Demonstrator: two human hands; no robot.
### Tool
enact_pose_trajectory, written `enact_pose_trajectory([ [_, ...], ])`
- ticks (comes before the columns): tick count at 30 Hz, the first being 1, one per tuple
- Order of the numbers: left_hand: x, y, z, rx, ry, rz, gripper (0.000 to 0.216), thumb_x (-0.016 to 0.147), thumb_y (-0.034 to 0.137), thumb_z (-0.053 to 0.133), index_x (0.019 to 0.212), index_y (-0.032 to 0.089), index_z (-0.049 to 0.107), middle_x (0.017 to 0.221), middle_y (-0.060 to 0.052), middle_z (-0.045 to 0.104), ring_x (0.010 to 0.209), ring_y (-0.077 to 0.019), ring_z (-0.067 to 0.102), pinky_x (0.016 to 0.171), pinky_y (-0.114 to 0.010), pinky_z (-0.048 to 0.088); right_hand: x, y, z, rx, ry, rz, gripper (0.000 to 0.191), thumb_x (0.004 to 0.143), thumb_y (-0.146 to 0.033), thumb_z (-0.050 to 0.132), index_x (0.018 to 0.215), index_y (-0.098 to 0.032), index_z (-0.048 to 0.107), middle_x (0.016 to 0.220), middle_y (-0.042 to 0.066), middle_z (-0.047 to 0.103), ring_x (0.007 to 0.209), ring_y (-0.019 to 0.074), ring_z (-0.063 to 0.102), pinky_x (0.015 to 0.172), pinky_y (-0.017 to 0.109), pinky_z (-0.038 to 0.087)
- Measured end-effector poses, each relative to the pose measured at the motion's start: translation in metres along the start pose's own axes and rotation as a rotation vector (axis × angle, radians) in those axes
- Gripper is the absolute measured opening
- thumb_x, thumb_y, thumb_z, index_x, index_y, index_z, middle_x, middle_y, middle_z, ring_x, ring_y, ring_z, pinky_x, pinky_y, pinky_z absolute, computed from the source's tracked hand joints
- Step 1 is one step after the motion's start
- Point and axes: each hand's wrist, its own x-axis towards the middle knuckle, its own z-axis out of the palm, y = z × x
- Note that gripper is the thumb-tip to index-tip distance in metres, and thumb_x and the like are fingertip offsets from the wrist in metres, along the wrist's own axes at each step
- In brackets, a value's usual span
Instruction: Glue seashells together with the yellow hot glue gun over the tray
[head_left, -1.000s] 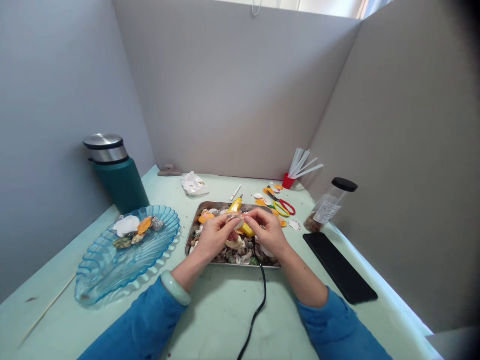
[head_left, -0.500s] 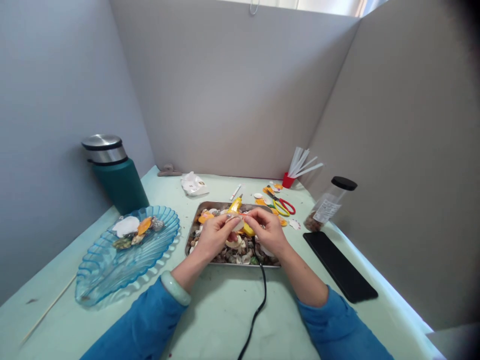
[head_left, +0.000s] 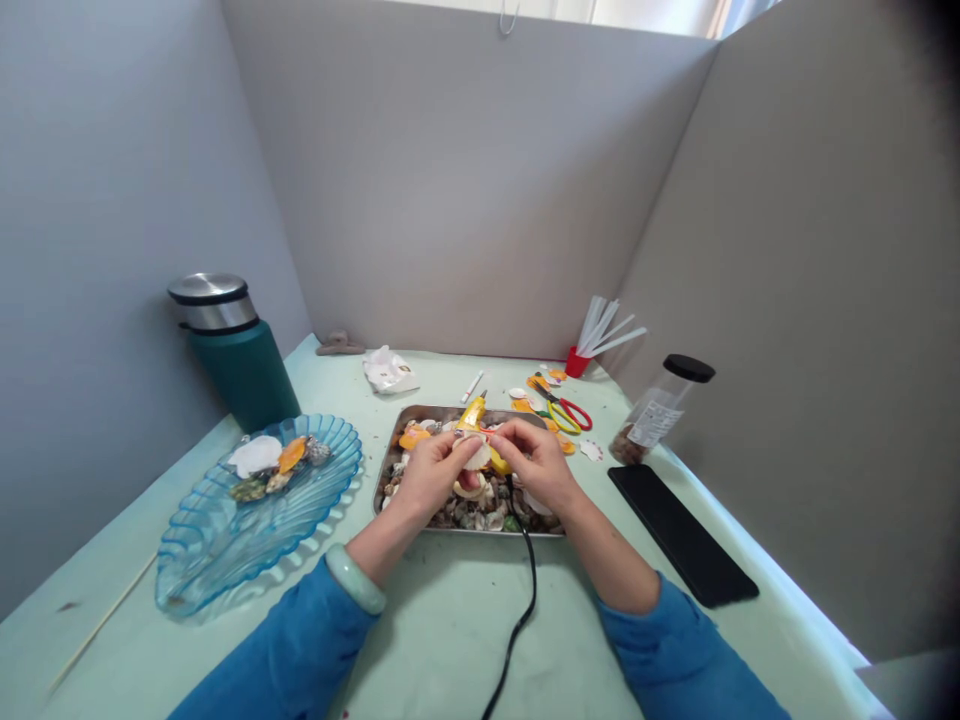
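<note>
Both hands meet over a metal tray filled with several small shells. My left hand pinches a pale shell between thumb and fingers. My right hand is closed too, its fingertips at the same shell; what it grips is too small to name. A yellow glue gun lies in the tray just behind the hands, and its black cord runs toward me between my blue sleeves.
A blue shell-shaped glass dish with a few shells sits left, a green flask behind it. Scissors, a red cup of white sticks, a jar and a black phone lie right. Grey partitions enclose the table.
The hands have stayed over the tray; the shell has turned slightly between the fingers and shows more of its pale face.
</note>
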Motion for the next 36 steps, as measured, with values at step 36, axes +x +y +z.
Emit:
enact_pose_trajectory([
  [36, 0.0018, -0.0013, 0.0016, -0.221, 0.120, -0.032, 0.029, 0.077, 0.045, 0.055, 0.075, 0.017, 0.049, 0.047, 0.001, 0.057, 0.041, -0.0121, 0.053, 0.044, -0.022, 0.041, 0.0003, 0.0002, 0.0040, -0.629, -0.035, 0.041, 0.024, 0.084, -0.040, 0.052, 0.088, -0.018, 0.059, 0.089, 0.006, 0.060, 0.084, 0.0183, 0.054, 0.073, 0.026, 0.038],
])
